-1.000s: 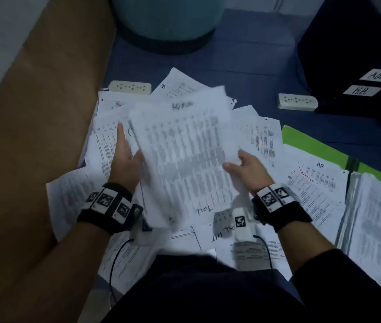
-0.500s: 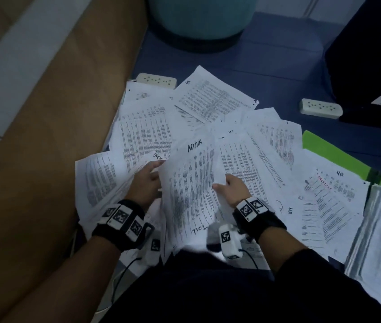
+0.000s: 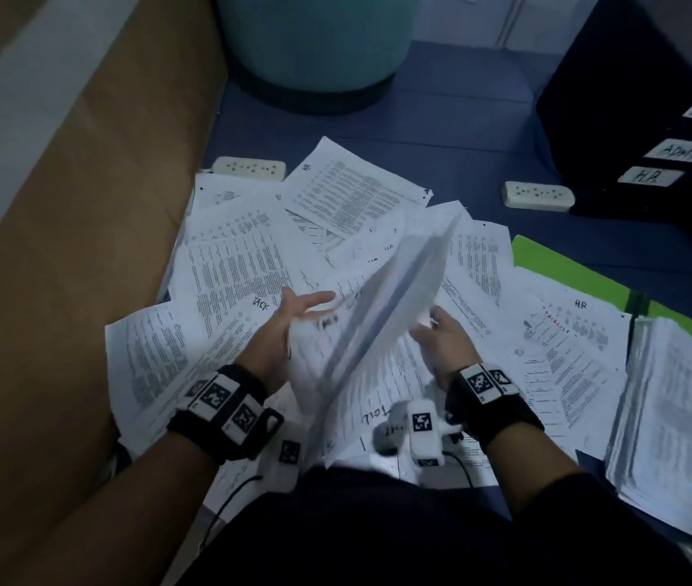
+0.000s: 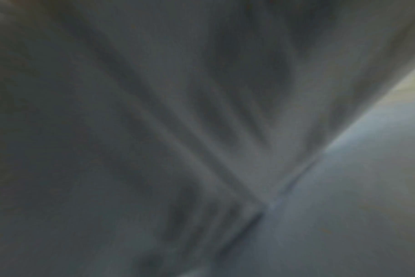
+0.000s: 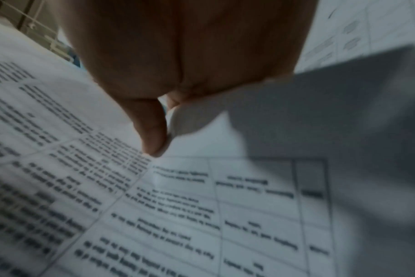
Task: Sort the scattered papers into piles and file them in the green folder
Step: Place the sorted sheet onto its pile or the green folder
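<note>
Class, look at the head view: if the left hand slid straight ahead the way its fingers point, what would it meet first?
Probably the lifted sheaf of papers beside it: the left hand points its straight fingers forward and right at the tilted sheets. Depth is unclear.

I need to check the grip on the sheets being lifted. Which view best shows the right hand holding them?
The right wrist view: the right hand fills it, thumb and fingers pinching the lifted sheets at their edge. The head view shows that hand partly behind the blurred sheets. The left wrist view is only grey blur.
</note>
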Motion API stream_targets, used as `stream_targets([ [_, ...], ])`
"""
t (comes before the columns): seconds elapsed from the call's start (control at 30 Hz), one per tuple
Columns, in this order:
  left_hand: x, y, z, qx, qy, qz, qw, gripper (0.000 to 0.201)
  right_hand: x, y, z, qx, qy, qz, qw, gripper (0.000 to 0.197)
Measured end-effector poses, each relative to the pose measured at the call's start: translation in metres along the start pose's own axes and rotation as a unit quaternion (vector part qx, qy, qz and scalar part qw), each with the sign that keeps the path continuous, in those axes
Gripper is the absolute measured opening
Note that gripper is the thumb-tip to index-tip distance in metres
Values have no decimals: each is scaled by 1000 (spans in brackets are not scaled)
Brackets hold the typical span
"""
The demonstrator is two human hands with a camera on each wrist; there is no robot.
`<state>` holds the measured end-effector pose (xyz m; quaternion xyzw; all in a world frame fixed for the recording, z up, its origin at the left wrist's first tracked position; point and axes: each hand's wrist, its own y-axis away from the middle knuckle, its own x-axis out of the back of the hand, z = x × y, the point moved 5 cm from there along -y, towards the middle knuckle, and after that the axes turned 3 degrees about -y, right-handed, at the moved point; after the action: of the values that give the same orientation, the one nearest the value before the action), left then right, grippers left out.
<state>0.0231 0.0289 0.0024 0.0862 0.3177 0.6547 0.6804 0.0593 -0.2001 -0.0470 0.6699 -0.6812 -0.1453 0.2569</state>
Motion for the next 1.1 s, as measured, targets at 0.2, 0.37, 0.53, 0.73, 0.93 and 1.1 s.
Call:
stream_targets([
  [0.2, 6, -4, 12, -45, -98, 1, 994, 26, 33, -12, 3, 0, -93, 62, 994, 3],
  [0.37, 13, -14, 11, -123, -293, 71, 945, 21, 33, -12, 7, 25, 12, 50, 998, 67],
  [0.53, 20, -16, 7, -111, -293, 106, 944, 28, 48, -7, 6, 44, 39, 71, 996, 5],
  [0.73, 32, -23, -23, 48, -217, 97, 970, 17, 45, -7, 16, -8, 228, 40, 973, 44],
  [0.93, 34, -25, -28, 40, -287, 128, 949, 66, 16, 3, 19, 13, 126, -20, 992, 34],
  [1.1, 40, -29, -31, 7, -378, 148, 914, 48, -4, -11, 26, -10, 233, -46, 971, 40],
])
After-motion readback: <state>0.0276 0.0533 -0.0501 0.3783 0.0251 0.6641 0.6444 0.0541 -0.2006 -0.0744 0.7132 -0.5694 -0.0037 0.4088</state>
